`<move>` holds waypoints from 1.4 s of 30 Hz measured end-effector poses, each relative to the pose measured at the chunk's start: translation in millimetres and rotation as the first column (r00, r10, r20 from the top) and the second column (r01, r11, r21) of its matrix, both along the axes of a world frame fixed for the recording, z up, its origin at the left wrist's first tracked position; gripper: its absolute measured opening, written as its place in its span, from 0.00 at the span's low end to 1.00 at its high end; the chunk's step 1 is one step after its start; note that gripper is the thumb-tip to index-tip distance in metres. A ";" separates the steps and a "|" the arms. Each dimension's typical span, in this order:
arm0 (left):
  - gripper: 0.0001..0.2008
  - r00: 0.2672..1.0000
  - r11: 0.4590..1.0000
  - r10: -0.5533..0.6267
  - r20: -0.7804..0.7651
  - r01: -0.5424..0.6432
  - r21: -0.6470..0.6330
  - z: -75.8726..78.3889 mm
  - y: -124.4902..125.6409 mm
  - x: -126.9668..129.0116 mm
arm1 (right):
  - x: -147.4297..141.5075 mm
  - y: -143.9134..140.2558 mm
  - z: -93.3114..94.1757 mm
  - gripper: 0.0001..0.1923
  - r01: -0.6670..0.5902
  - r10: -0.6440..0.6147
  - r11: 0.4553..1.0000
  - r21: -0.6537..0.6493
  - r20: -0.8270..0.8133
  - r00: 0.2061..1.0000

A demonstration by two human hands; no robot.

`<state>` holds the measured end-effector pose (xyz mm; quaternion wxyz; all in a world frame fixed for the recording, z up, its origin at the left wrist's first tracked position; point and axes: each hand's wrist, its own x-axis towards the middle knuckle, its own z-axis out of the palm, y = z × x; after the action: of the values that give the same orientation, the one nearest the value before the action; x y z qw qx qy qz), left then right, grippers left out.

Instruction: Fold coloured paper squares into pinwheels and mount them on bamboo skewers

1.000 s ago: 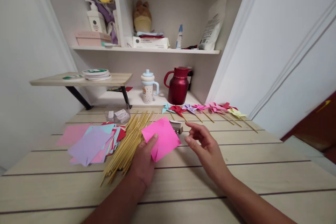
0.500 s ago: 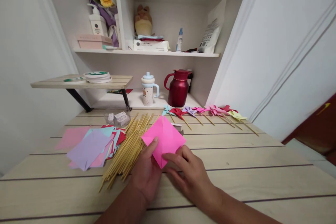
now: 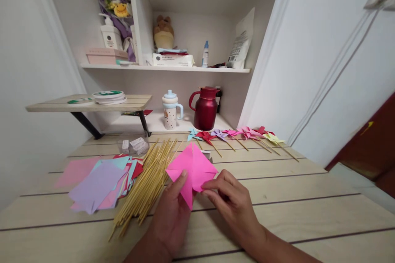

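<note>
Near the back edge of a slatted wooden surface [image 3: 293, 222], toward its left corner, a clear plastic box [image 3: 119, 147] holds small white packs [image 3: 138, 145]. A small grey box [image 3: 207, 155] sits farther right, mostly hidden behind a pink square of paper [image 3: 200, 168], its contents out of sight. Beyond the back edge, in a white shelf unit, a speckled cup [image 3: 170, 115] and a red jug [image 3: 206, 109] stand upright with their lids on, what is inside them not visible.

The left hand [image 3: 173, 209] reaches up from the front edge, its thumb pressed flat on the paper and its fingers behind — a pinch on the lower left side. The right hand [image 3: 231, 197], its fingers curled, comes in from the right and pinches a slit flap at the paper's lower right between thumb and forefinger. The square — turned on its corner, cut in from its points — is held above the middle of the surface.

Loose colored sheets [image 3: 92, 185] lie toward the left edge, beside a bundle of thin sticks [image 3: 145, 185]. Finished pinwheels [image 3: 220, 134] line the back edge toward the right corner, their sticks slanting forward and right.
</note>
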<state>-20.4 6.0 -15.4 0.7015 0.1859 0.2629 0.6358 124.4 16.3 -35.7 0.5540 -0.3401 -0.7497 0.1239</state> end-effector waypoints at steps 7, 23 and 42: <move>0.11 0.999 0.999 -0.050 -0.018 0.051 0.009 -1.3 -1.0 5.3 | 2.2 6.0 2.9 0.07 0.021 -0.027 0.993 -0.120 -0.046 0.999; 0.08 0.977 0.963 -0.183 -0.106 0.200 0.180 -6.0 -6.3 7.5 | 5.5 8.7 6.8 0.10 0.066 -0.083 0.957 -0.283 -0.050 0.995; 0.12 0.940 0.981 -0.057 -0.337 0.115 0.156 -8.1 -6.8 7.3 | 5.1 8.0 6.3 0.12 0.048 -0.060 0.952 -0.303 -0.031 0.998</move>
<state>-13.0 -0.8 -23.5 0.6558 0.3614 0.3121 0.5848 129.6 24.4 -29.4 0.5136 -0.4386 -0.7011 0.2287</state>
